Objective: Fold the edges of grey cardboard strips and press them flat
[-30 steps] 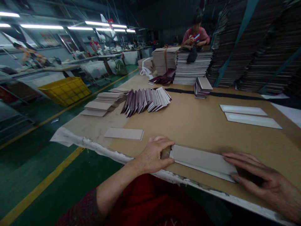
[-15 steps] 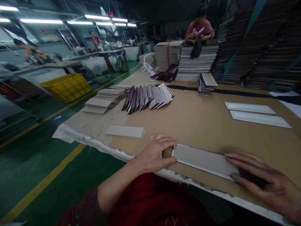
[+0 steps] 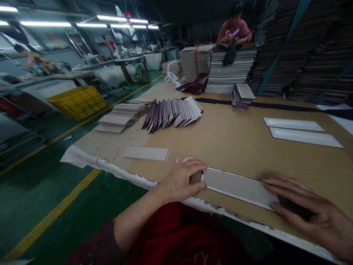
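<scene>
A long grey cardboard strip [image 3: 237,186] with thin white edging lies flat on the brown-covered table [image 3: 220,147], near its front edge. My left hand [image 3: 183,178] grips the strip's left end, thumb at the near corner and fingers at the far corner. At the right end my right hand [image 3: 309,209] holds the strip between the thumb on the near side and the fingers on the far side; that end is partly hidden beneath it. To the left of my left hand lie grey cardboard pieces [image 3: 146,153], one slightly offset over another.
A fanned row of maroon-and-white folded pieces [image 3: 172,115] stands mid-table beside stacked grey boards [image 3: 118,117]. Two white strips [image 3: 305,137] lie at right. Behind are a small stack [image 3: 242,96], tall board piles [image 3: 230,73] and a seated co-worker [image 3: 234,31]. A yellow basket [image 3: 77,103] stands beyond the table.
Both hands keep the same hold on the cardboard strip. The whole view has shifted very slightly; the co-worker's hands have moved a little.
</scene>
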Demonstrator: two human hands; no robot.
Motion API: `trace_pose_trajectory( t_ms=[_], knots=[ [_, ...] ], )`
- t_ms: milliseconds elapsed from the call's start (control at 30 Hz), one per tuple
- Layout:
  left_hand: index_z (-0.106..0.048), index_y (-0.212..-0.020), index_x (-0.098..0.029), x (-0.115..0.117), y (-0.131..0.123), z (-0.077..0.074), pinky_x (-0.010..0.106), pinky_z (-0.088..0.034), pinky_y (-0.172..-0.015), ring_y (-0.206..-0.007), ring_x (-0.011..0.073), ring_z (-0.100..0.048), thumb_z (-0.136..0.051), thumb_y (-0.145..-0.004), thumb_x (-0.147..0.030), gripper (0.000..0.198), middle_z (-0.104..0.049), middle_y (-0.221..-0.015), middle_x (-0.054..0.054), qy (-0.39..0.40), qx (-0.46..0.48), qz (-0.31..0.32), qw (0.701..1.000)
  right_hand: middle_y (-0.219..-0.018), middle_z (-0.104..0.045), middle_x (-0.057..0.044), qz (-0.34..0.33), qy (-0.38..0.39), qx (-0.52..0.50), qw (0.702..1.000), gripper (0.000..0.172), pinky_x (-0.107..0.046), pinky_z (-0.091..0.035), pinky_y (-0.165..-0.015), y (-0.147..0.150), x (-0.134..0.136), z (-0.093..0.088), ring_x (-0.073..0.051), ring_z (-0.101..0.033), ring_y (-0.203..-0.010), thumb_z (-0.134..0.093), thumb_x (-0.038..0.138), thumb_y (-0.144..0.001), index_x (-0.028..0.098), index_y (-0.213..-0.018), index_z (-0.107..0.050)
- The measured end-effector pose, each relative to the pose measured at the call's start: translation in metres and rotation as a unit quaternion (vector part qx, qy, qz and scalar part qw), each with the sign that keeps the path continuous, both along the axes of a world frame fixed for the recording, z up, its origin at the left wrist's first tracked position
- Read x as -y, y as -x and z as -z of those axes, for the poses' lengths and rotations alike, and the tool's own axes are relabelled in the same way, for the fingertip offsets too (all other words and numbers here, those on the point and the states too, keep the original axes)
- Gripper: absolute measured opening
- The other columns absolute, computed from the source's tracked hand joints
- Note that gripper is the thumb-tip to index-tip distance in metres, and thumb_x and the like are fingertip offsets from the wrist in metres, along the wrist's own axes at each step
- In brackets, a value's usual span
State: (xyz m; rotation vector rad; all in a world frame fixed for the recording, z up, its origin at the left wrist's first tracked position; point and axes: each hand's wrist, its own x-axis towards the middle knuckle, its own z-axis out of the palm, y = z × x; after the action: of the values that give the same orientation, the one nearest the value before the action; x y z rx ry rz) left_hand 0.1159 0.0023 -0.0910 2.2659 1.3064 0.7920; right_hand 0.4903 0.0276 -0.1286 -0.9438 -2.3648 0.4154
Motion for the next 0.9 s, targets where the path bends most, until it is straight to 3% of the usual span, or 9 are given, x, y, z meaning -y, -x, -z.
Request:
trace_pose_trajectory(
  t_ms=[333, 567, 900],
  knots=[
    [-0.066, -0.119, -0.023, 0.0, 0.001, 0.002, 0.049, -0.037, -0.104, -0.121, 0.0271, -0.058, -0.077, -0.084, -0.029, 0.038, -0.071, -0.124, 0.005, -0.017, -0.013, 0.003, 1.0, -0.126, -0.07, -0.003, 0.002, -0.01, -0.009, 1.0, 0.033, -0.051, -0.06, -0.096, 0.009, 0.002, -0.017, -0.027, -0.063, -0.118, -0.062, 0.046, -0.096, 0.035, -0.127, -0.067],
    [-0.072, -0.111, -0.026, -0.002, 0.001, 0.001, 0.052, -0.039, -0.102, -0.119, 0.0279, -0.058, -0.071, -0.088, -0.03, 0.023, -0.071, -0.124, 0.006, -0.028, -0.045, 0.006, 0.999, -0.13, -0.068, -0.005, 0.005, 0.027, -0.005, 1.0, 0.035, -0.055, -0.054, -0.101, 0.008, 0.002, -0.014, -0.029, -0.059, -0.124, -0.066, 0.038, -0.095, 0.032, -0.129, -0.067],
    [-0.07, -0.113, -0.026, -0.003, 0.002, 0.005, 0.054, -0.041, -0.103, -0.12, 0.0273, -0.057, -0.068, -0.089, -0.027, 0.024, -0.071, -0.124, 0.004, -0.051, -0.069, 0.004, 0.996, -0.132, -0.066, -0.007, 0.0, 0.029, 0.001, 1.0, 0.034, -0.052, -0.052, -0.103, 0.013, 0.007, -0.025, -0.028, -0.058, -0.126, -0.062, 0.027, -0.096, 0.029, -0.129, -0.068]
  ],
)
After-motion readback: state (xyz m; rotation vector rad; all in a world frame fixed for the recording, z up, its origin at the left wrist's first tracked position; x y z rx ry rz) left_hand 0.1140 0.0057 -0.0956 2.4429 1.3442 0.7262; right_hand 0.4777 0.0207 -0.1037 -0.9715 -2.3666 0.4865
